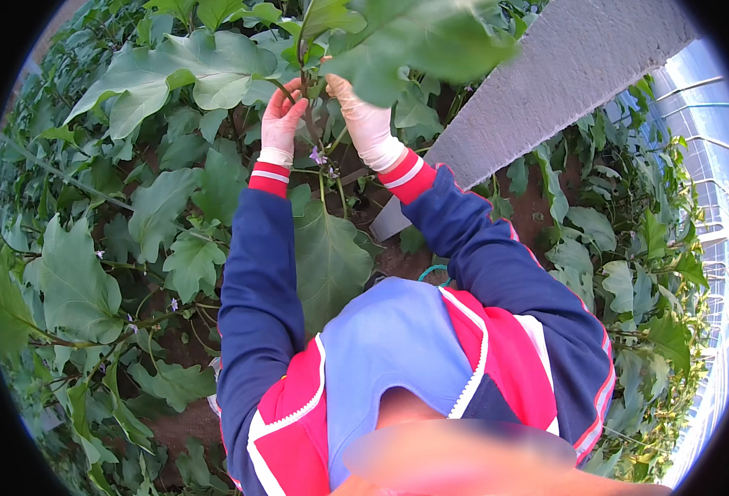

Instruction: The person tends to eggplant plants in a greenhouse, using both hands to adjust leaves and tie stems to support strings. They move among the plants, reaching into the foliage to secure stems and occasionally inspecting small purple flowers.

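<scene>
An upright purplish eggplant stem [305, 59] rises between my hands among broad lobed leaves. My left hand [279, 124], in a thin pale glove, has its thumb and fingers closed about a leaf stalk beside that stem. Just right of the stem is my right hand [364, 124], also gloved. A large blurred leaf [420, 49] overhangs it, and whether its fingertips grip anything is unclear. Below the hands hang small purple flowers [318, 155]. A big eggplant leaf [330, 266] spreads between my forearms.
A long grey board or strip [556, 80] slants from the upper right down to the soil near my body. Dense eggplant foliage [160, 211] grows on both sides. Thin line [92, 183] crosses the left plants. Teal twine [432, 270] lies near my chest; clear sheeting [705, 186] curves along the right.
</scene>
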The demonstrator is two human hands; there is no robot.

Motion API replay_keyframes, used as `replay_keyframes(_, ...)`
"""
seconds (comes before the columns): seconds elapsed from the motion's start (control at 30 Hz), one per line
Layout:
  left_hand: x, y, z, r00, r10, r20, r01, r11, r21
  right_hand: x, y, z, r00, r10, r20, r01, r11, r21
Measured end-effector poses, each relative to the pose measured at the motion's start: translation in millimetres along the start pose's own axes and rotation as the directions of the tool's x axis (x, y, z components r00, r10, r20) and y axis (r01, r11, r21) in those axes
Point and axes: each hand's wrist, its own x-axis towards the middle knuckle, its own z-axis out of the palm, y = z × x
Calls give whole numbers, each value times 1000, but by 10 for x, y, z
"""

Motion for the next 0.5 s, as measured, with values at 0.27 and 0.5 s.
replay_keyframes(0.27, -1391, 172, 100, 997, 42, -66, -30, 986, 166, -583, -91, -923, 836, 88, 542, -209, 963, 168)
replay_keyframes(0.5, -3847, -804, 9, 737, -674, 52, 656, 732, 183, -1194, -628, -1484, 556, 525, 644, -319, 851, -418)
